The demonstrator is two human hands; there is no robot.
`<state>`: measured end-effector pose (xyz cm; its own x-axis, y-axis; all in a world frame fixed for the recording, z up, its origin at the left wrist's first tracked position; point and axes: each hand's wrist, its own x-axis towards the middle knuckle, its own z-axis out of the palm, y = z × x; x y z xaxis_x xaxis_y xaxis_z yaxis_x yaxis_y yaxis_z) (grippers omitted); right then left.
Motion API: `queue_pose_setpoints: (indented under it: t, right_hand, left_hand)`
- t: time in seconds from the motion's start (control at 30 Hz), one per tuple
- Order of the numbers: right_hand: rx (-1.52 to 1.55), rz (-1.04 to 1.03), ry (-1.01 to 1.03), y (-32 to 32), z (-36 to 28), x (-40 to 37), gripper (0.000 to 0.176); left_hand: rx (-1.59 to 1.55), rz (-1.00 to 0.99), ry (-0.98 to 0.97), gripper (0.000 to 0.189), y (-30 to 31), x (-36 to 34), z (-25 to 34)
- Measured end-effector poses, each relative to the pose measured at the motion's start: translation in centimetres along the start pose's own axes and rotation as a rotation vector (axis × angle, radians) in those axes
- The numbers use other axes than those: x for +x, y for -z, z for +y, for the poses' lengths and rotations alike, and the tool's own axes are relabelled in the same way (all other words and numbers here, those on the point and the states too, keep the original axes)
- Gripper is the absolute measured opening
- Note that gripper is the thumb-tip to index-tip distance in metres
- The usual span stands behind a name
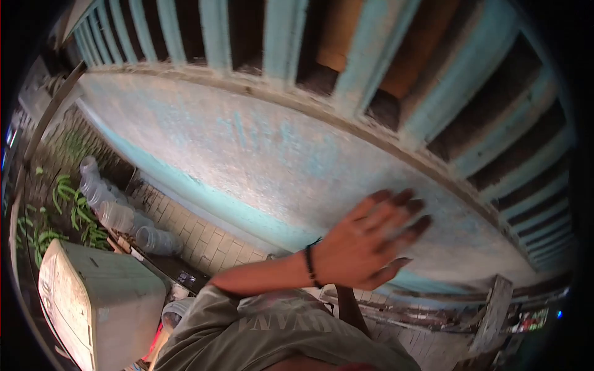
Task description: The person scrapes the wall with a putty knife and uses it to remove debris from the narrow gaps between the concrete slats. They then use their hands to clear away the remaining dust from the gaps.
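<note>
My left hand [377, 241], a black bracelet [312, 263] round its wrist, reaches across to the right in front of the low wall [260, 142]. Its fingers are stretched out and spread, slightly blurred, with the back of the hand facing me. The wall surface behind the fingers is worn, with whitish plaster and patches of turquoise paint. Part of my right arm [351, 309] shows below the left wrist; the right hand is hidden behind the left hand and wrist.
Turquoise balusters [284, 43] line the wall's top. On the left lie clear plastic containers [124, 216] beside green plants [80, 213] and a large whitish box [117, 303]. Tiled ground [198, 229] runs along the wall's foot. A wooden post [492, 312] stands at right.
</note>
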<state>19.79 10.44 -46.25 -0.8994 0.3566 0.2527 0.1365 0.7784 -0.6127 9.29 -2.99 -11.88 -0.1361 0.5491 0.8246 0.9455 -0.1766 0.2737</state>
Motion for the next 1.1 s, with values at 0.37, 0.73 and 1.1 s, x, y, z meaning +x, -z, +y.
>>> queue_pose_setpoints:
  t: [0.37,0.73,1.1]
  right_hand:
    - [0.291,0.158,-0.022,-2.1,0.3,-0.7,0.055]
    - [0.387,0.16,-0.033,5.3,-2.6,0.8,0.018]
    - [0.666,0.534,0.134,15.5,-10.9,3.6,0.023]
  left_hand:
    - [0.366,-0.214,-0.163,0.086,-8.2,5.8,0.0]
    - [0.849,0.022,0.091,0.047,8.3,-1.5,-9.4]
    - [0.323,-0.158,-0.105,0.063,1.6,3.1,-1.2]
